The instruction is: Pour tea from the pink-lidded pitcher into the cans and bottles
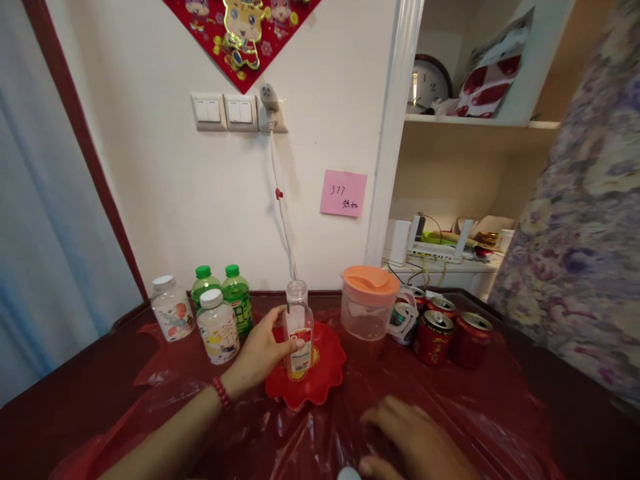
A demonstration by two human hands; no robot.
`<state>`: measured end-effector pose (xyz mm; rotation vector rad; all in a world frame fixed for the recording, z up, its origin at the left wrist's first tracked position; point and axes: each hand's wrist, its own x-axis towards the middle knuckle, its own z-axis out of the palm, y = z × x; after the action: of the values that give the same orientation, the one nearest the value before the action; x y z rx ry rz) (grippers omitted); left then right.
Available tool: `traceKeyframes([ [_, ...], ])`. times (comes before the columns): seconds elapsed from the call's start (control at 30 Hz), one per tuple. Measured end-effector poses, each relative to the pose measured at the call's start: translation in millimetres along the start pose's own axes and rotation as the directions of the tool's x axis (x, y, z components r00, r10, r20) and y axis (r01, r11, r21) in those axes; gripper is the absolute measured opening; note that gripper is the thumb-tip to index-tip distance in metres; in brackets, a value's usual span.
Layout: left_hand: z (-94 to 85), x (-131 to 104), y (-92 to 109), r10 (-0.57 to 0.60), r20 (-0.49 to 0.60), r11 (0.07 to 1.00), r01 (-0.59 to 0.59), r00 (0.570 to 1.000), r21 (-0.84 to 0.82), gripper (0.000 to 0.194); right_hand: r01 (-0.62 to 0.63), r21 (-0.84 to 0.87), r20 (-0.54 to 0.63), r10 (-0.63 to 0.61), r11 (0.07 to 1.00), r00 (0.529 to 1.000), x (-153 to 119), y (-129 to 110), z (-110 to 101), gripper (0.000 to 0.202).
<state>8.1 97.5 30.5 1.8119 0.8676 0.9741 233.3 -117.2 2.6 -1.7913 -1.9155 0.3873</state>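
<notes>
My left hand [277, 340] is closed around a clear, uncapped bottle [301, 313] with a red and white label. The bottle stands upright over a red scalloped plate [327, 370]; whether its base touches the plate I cannot tell. Low on the right, my right hand [413, 433] is slightly blurred, its thumb apart from its fingers, with nothing seen in it. Just left of its thumb, a pale round thing [349, 473] is cut off by the bottom edge, too little of it showing to name.
Left of the plate stand two clear white-lidded jars [173, 313] and two green-capped bottles [240, 300]. To the right are an orange-lidded pitcher [367, 313] and several drink cans [434, 339]. Red plastic sheeting [250, 427] covers the table before a wall [330, 253].
</notes>
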Motion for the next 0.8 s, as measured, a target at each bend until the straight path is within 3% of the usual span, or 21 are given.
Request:
traceKeyframes([
  [0.13, 5.5, -1, -14, -0.005, -0.039, 0.997, 0.008, 0.999, 0.079, 0.073, -0.006, 0.176, -0.328, 0.064, 0.984, 0.942, 8, 16, -34, 0.031],
  [0.23, 8.3, -2, -22, -0.007, -0.063, 0.997, 0.011, 0.998, 0.071, 0.072, -0.050, 0.306, -0.535, 0.215, 0.951, 0.817, 21, 41, -54, 0.039],
  [0.33, 10.8, -4, -27, 0.000, -0.063, 0.999, 0.004, 0.998, 0.050, 0.065, -0.061, 0.427, -0.622, 0.342, 0.902, 0.704, 39, 65, -64, 0.049],
  [0.4, 12.0, -5, -28, 0.002, -0.068, 0.999, 0.001, 0.998, 0.045, 0.062, -0.030, 0.492, -0.637, 0.383, 0.870, 0.669, 53, 75, -66, 0.054],
  [0.63, 12.2, -4, -35, 0.003, -0.078, 0.997, 0.003, 0.997, 0.072, 0.060, 0.055, 0.649, -0.595, 0.461, 0.759, 0.659, 105, 88, -56, 0.068],
  [0.8, 14.1, -4, -37, 0.021, -0.068, 0.999, -0.018, 0.997, 0.039, 0.059, 0.088, 0.746, -0.508, 0.480, 0.660, 0.715, 121, 88, -46, 0.061],
])
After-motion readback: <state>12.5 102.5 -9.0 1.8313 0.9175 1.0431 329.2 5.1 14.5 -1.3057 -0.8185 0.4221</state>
